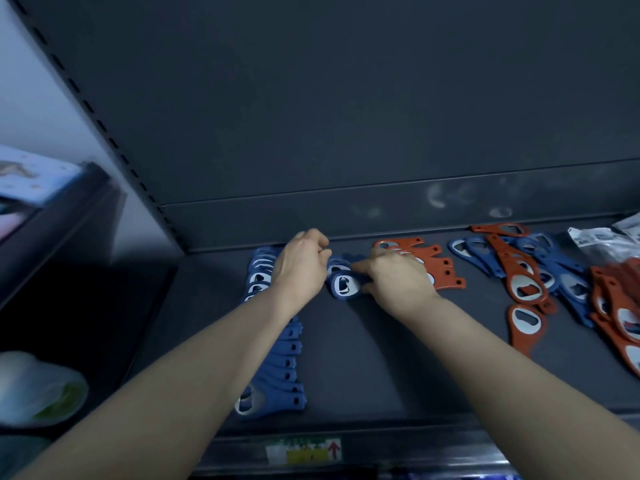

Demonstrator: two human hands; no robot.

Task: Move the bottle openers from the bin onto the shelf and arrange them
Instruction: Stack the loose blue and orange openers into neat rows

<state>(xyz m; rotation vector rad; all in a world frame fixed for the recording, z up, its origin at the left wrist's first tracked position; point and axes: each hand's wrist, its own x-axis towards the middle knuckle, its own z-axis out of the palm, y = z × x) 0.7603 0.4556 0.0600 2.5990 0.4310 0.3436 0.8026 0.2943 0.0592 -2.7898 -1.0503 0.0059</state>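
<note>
Two bare hands meet at the back of the dark grey metal shelf, close to its rear lip. Our right hand comes in from 5 o'clock and curls its fingers round a short stack of blue plastic bottle openers with bright metal mouths, holding it down on the shelf floor. Our left hand sits at 9 o'clock of that short stack, fingers bent and thumb close to forefinger. We cannot tell whether it pinches anything.

Under our left wrist and forearm runs a long row of overlapping blue openers, from the rear lip at 12 o'clock almost to the front edge at 6 o'clock. At 3 o'clock of the right hand lies a stepped row of orange-red plastic openers, partly hidden by the knuckles. Further toward 3 o'clock a loose heap of blue and orange-red openers spreads to the border of view, with a crumpled clear plastic bag at its 1 o'clock.

Bare shelf floor shows at 6 o'clock of the short stack, between the long row and the loose heap, crossed only by our right forearm. A narrower bare strip lies at 9 o'clock of the long row, bounded by a slotted dark upright post. The front edge carries a yellow-and-white label with a red arrow. At 8 o'clock, off the shelf, a pale translucent bag shows only as a blur.
</note>
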